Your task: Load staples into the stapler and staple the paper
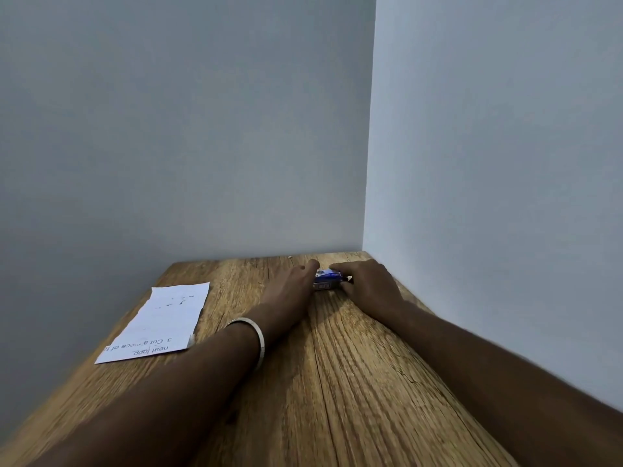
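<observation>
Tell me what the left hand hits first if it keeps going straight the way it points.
Probably the grey back wall: the left hand points past the small blue box beside it; depth is unclear.

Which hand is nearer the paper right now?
Left. The left hand is at the blue box, right of the paper; the right hand is on the box's far side.

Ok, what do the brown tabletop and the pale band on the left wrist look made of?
Brown tabletop: wood or wood-look laminate, matte, with visible grain lines and cracks. Pale wrist band: probably metal, a rigid smooth silvery ring, though motion blur leaves it uncertain.
</observation>
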A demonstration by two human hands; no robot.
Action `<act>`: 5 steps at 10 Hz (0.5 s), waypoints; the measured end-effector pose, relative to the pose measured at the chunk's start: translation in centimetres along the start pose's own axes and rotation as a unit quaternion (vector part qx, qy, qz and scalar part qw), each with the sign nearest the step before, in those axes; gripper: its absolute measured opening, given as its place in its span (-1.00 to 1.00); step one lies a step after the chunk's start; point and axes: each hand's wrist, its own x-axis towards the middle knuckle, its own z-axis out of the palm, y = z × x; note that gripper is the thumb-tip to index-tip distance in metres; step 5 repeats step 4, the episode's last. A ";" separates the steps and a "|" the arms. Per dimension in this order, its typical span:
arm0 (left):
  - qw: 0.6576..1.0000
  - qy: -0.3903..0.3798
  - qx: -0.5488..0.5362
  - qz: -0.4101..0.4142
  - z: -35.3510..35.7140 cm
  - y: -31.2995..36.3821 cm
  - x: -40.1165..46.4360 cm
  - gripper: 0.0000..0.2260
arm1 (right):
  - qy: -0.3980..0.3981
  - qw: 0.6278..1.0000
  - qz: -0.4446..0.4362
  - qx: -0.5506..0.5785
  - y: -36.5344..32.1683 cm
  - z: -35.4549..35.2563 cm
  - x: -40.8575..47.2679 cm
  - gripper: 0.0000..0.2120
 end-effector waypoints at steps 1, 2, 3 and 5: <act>1.000 0.017 -0.024 -0.001 0.1 -0.2 -0.3 -0.54 | -0.009 1.000 0.011 -0.023 -0.2 -0.2 -0.3 -0.47; 0.998 0.049 -0.048 -0.002 -0.2 -0.2 -1.3 -0.46 | -0.014 0.999 0.021 -0.029 -0.5 -0.5 -1.1 -0.38; 0.997 0.057 -0.054 -0.018 -1.9 0.2 -3.1 -0.44 | -0.030 0.999 0.037 -0.026 -1.2 -1.5 -2.7 -0.31; 0.997 0.059 -0.037 -0.035 -3.3 0.9 -5.4 -0.46 | -0.042 0.997 0.060 -0.032 -2.1 -2.5 -4.8 -0.31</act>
